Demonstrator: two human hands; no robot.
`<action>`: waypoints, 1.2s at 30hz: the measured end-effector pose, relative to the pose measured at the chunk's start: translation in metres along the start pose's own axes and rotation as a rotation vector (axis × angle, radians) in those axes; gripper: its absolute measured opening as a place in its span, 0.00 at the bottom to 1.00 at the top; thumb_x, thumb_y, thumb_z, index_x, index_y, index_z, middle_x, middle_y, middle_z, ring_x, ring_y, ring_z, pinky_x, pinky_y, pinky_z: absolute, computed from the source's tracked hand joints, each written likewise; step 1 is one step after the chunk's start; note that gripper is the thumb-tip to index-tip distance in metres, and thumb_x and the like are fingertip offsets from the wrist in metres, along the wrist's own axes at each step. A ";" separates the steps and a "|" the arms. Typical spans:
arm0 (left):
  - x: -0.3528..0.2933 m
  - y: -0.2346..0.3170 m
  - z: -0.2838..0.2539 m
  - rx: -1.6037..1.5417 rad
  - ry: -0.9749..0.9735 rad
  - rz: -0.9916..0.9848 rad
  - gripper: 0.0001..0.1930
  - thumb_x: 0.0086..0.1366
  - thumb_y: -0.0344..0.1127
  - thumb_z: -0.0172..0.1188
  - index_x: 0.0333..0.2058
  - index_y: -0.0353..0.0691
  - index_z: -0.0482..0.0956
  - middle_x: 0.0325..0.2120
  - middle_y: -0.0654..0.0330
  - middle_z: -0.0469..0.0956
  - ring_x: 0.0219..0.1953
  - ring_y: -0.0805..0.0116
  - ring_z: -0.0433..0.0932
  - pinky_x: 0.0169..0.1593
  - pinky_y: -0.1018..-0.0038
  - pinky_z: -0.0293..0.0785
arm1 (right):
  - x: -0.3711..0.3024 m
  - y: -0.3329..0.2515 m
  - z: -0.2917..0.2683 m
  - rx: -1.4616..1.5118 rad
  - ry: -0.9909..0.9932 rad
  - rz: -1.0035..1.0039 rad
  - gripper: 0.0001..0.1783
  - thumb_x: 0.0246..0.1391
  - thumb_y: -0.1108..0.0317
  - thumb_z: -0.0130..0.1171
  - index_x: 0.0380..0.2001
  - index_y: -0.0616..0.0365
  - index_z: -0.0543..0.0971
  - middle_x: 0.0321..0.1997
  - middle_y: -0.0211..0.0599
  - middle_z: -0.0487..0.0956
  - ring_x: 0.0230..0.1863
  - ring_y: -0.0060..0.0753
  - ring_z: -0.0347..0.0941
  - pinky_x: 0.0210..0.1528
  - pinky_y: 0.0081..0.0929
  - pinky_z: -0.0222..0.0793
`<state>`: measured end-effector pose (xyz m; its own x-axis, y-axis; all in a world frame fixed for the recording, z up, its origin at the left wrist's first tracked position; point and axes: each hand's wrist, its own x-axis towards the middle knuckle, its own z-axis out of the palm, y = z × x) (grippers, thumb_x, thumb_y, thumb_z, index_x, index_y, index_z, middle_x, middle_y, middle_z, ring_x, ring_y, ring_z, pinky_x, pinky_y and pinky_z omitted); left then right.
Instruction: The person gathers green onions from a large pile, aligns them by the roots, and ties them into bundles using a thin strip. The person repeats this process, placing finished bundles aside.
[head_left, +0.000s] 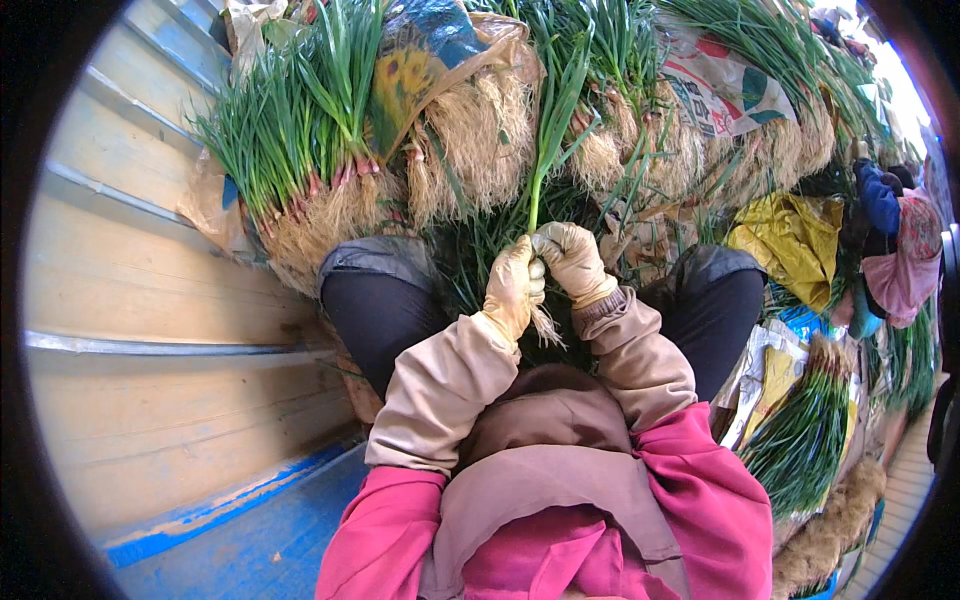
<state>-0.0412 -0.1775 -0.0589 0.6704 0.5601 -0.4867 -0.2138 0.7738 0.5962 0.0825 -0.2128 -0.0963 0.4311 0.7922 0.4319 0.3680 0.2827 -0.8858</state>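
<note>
My left hand (pixel 512 285), in a cream glove, is closed round the lower stem of a green garlic plant (pixel 536 203). Its long flat leaves point up and away from me, and its pale roots hang below my fingers. Close against it, my right hand (pixel 573 262), gloved alike, has its fingers curled at the same stem. The base of the plant is mostly hidden by the gloves. Loose green leaves (pixel 468 270) lie between my knees, just beyond my hands.
Bunches of rooted green garlic (pixel 320 190) line the far side, with plastic sacks (pixel 720 85) among them. A yellow bag (pixel 790 240) and another bunch (pixel 805 430) lie to the right. A ridged wall (pixel 180 290) rises at my left. Another person (pixel 900 240) sits at far right.
</note>
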 end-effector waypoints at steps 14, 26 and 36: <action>-0.011 -0.012 0.004 0.031 0.083 -0.072 0.15 0.67 0.44 0.45 0.31 0.38 0.72 0.15 0.66 0.65 0.13 0.75 0.58 0.20 0.79 0.59 | -0.002 -0.030 -0.005 0.631 -0.025 0.656 0.12 0.58 0.61 0.51 0.29 0.60 0.73 0.16 0.28 0.71 0.11 0.16 0.59 0.11 0.15 0.55; -0.011 -0.028 0.001 -0.403 -0.303 -0.160 0.12 0.67 0.43 0.45 0.32 0.40 0.70 0.12 0.74 0.55 0.11 0.81 0.52 0.18 0.82 0.51 | -0.003 0.016 0.006 0.788 0.233 0.928 0.07 0.54 0.69 0.51 0.28 0.55 0.78 0.13 0.25 0.66 0.13 0.22 0.59 0.17 0.21 0.59; -0.036 0.076 0.047 -0.383 -0.682 0.086 0.17 0.68 0.43 0.43 0.42 0.37 0.73 0.10 0.72 0.55 0.10 0.81 0.55 0.16 0.82 0.56 | 0.018 0.004 -0.022 -0.748 -0.265 0.273 0.11 0.41 0.63 0.57 0.31 0.50 0.79 0.32 0.41 0.79 0.35 0.46 0.76 0.36 0.38 0.72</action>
<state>-0.0479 -0.1533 0.0340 0.9020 0.4135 0.1239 -0.4314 0.8536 0.2919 0.1096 -0.2088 -0.0885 0.4112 0.9079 0.0817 0.7682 -0.2969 -0.5671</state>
